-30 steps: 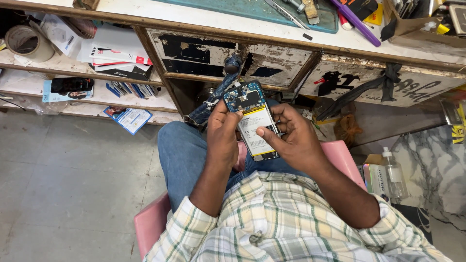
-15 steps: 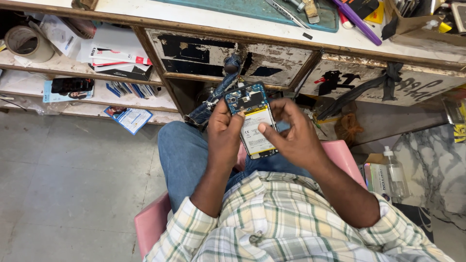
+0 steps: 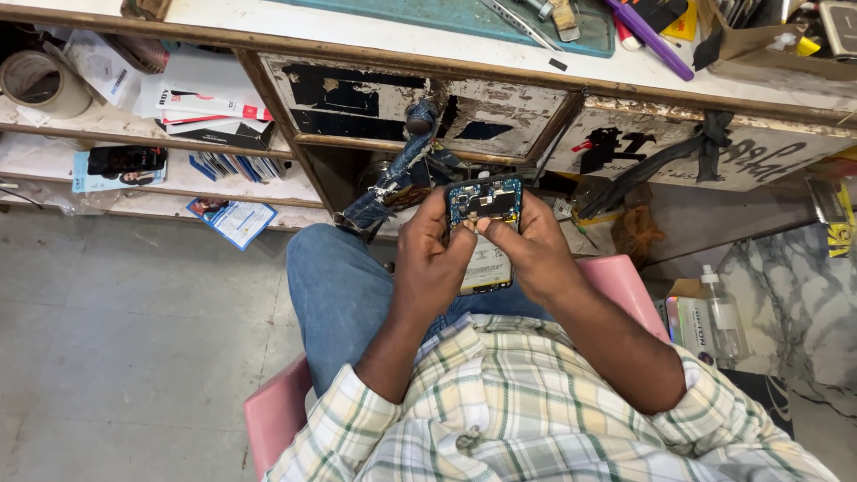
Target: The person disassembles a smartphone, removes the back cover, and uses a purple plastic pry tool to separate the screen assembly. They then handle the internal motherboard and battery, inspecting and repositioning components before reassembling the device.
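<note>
We see the table point(image 3: 428, 40) edge running across above, open grey floor point(image 3: 125, 339) at the left, and the pink chair point(image 3: 278, 415) beneath us. Over our lap, our left hand point(image 3: 430, 266) and right hand point(image 3: 525, 250) close around the opened phone point(image 3: 485, 234), thumbs on its bare circuit board.

Opened phone point(image 3: 486, 234): blue circuit board at far end, pale cream battery nearer. Shirt point(image 3: 536, 419): plaid of cream, green and grey. Jeans point(image 3: 335, 290): mid blue. Seat point(image 3: 278, 419): pink. Mat point(image 3: 428, 12) on far bench: teal. Bench drawer fronts point(image 3: 357, 89): chipped white over black. Floor point(image 3: 116, 339), left: plain grey.
</note>
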